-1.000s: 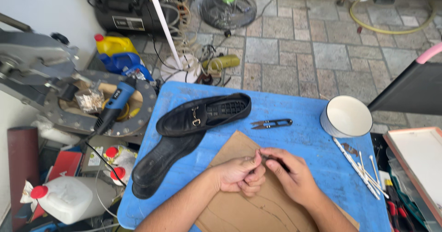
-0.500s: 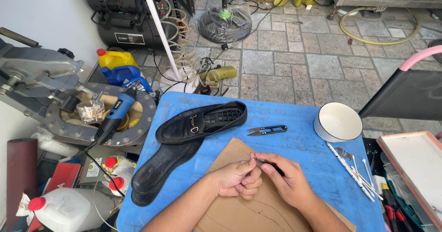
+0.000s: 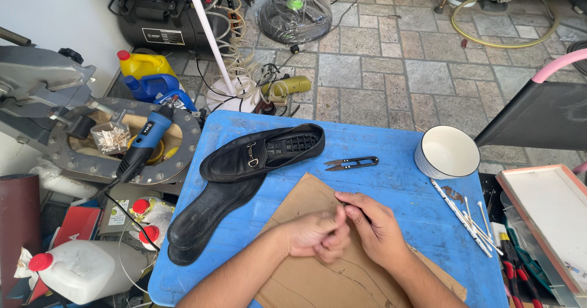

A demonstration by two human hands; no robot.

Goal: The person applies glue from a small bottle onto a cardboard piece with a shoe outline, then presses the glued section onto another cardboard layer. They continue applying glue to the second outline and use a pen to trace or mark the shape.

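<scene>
Both my hands rest together on a brown cardboard sheet (image 3: 306, 277) lying on the blue table (image 3: 391, 179). My right hand (image 3: 373, 228) grips a thin dark tool, with only its tip showing between the fingers. My left hand (image 3: 315, 234) is curled closed, its fingertips pressed against the right hand; whether it pinches anything is hidden. A black loafer (image 3: 260, 152) lies on its side beyond the cardboard, and a black sole (image 3: 208, 219) lies at the table's left edge. Small black thread snips (image 3: 351, 162) sit just beyond my hands.
A white round tin (image 3: 446, 152) stands at the table's right, with thin white sticks (image 3: 468, 219) beside it. A blue power tool (image 3: 143, 143) rests on a grey metal ring left of the table. Jugs, cables, a white tray and a black chair surround the table.
The view has shifted slightly, so the table sits lower in the frame. My hands stay together on the cardboard, with only small finger movement.
</scene>
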